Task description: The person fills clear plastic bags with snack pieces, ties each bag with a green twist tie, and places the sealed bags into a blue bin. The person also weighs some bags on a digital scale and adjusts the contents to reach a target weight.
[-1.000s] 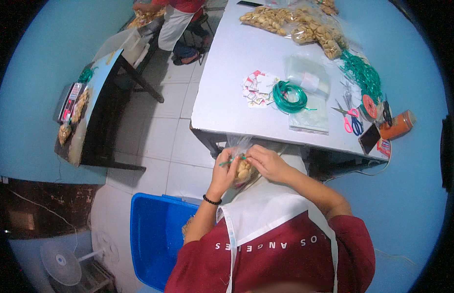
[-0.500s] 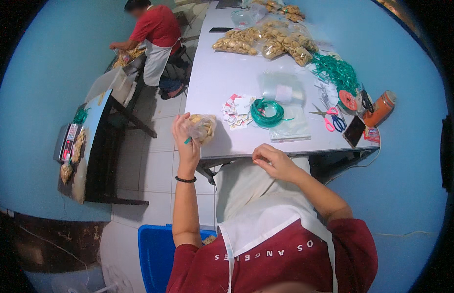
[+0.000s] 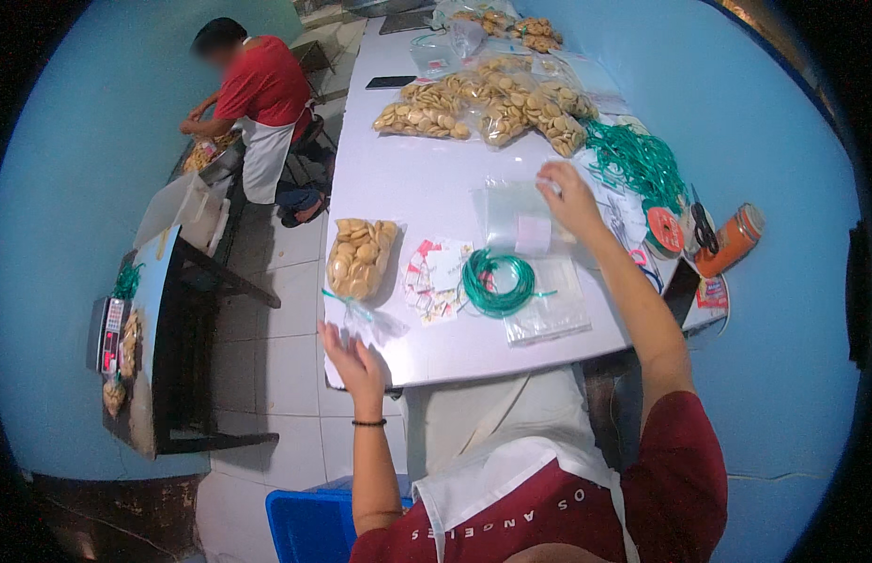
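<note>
Left grip [image 3: 359, 373] spreads by a tied bag [image 3: 361, 261], centre-left; right grip [image 3: 569, 199], closure unclear, seems to fetch clear bags [image 3: 513, 202], calling for pinching.

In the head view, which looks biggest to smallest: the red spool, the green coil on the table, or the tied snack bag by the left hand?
Largest to smallest:
1. tied snack bag
2. green coil
3. red spool
</note>
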A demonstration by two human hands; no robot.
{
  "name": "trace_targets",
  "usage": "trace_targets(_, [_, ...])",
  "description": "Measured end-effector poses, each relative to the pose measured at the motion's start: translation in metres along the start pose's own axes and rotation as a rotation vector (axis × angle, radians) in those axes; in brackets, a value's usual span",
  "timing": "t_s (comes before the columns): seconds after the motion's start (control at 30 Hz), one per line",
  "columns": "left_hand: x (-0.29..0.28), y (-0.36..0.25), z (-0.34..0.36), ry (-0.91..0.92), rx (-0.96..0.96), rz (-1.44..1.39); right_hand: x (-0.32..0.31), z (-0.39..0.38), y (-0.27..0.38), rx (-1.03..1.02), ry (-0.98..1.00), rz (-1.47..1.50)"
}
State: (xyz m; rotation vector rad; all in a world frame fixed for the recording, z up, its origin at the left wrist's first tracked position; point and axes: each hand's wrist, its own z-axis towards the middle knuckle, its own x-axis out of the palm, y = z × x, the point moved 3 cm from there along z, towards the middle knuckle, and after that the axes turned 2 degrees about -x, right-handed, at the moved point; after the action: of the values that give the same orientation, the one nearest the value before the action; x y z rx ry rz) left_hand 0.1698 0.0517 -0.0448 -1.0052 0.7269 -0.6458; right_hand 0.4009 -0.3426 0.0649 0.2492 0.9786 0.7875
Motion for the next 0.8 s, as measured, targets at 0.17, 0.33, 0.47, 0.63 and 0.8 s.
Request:
trace_targets(0.17, [0.004, -0.010, -0.004, 0.014, 0.037, 0.137, 0.028, 0.103, -0.080, -0.046, -0.099, -0.302])
trace_targets(0.33, [0.008, -0.019, -0.002, 0.015, 0.032, 0.238, 0.053, 0.165, -0.131, -0.008, -0.163, -0.367])
trace_targets(0.47, [0.007, -0.020, -0.001, 0.020, 0.065, 0.365, 0.027, 0.197, -0.166, 0.130, -0.222, -0.301])
trace_targets(0.63, [0.006, -0.019, -0.002, 0.029, 0.093, 0.381, -0.059, 0.224, -0.137, 0.049, -0.507, -0.169])
trace_targets(0.8, [0.004, -0.033, -0.004, -0.038, 0.114, 0.265, -0.128, 0.196, -0.004, -0.342, -0.553, 0.209])
